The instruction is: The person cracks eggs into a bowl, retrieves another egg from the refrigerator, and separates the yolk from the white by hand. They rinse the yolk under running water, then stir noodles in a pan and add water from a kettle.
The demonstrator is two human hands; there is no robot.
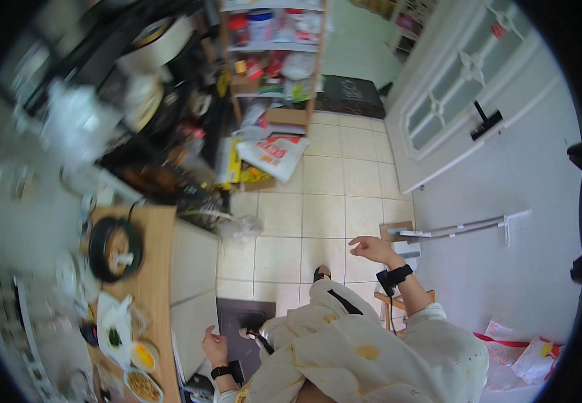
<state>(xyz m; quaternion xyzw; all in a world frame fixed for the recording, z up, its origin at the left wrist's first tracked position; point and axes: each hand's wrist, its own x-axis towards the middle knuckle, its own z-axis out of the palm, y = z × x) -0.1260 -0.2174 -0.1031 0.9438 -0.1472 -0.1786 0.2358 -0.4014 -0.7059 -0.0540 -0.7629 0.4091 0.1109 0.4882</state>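
My left hand (215,345) hangs beside the wooden counter (159,269), low over a dark mat (244,310), with its fingers apart and nothing in them. Out in front of me, above the tiled floor, my right hand (373,250) is held with fingers loosely spread and holds nothing. Each wrist wears a black strap with a small device. On the counter stand a dark round pot (96,250) with a white-handled utensil in it, a white board (108,305) with chopped greens, a bowl of yellow liquid (135,361), and a bowl of small tan pieces (144,385).
Ahead, a shelf rack (274,47) holds packages and jars. A white and red bag (274,156) and cardboard boxes lie at its foot. To the right are a white door (432,101), a wall rail (465,227) and a wooden stool (388,297). Light tiles (321,215) cover the floor.
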